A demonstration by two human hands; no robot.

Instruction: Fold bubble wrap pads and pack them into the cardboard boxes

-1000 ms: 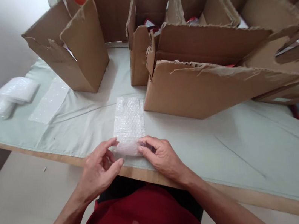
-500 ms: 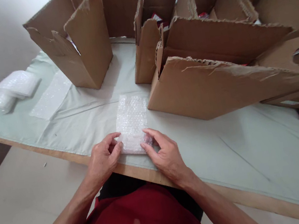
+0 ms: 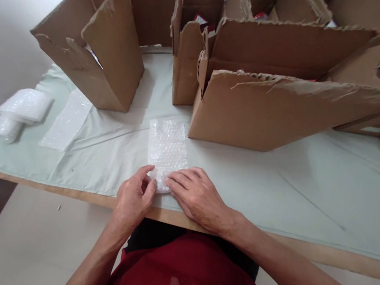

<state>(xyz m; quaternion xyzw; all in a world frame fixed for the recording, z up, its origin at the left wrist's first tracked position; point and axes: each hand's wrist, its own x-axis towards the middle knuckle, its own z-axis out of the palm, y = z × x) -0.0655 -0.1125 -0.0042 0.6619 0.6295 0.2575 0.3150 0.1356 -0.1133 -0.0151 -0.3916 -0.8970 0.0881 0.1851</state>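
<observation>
A sheet of clear bubble wrap (image 3: 166, 141) lies on the cloth in front of me, its near end folded over into a flat, layered part. At the left edge of this fold, my left hand (image 3: 136, 190) grips the bubble wrap between thumb and curled fingers. My right hand (image 3: 197, 197) lies palm down over the fold's right side, fingers stretched out and pressing on it. It covers the near right corner. Whether anything is wrapped inside the fold, I cannot tell.
A tall cardboard box (image 3: 104, 64) stands at the back left. More open cardboard boxes (image 3: 278, 103) fill the right and back. Bubble wrap pouches (image 3: 25, 106) and a flat bubble wrap strip (image 3: 66, 120) lie at the left on the pale green cloth (image 3: 254, 180). The table edge (image 3: 90, 198) runs close to me.
My right hand has gone from holding the fold's right edge to lying flat across it, shifting left. My left hand stays at the left edge.
</observation>
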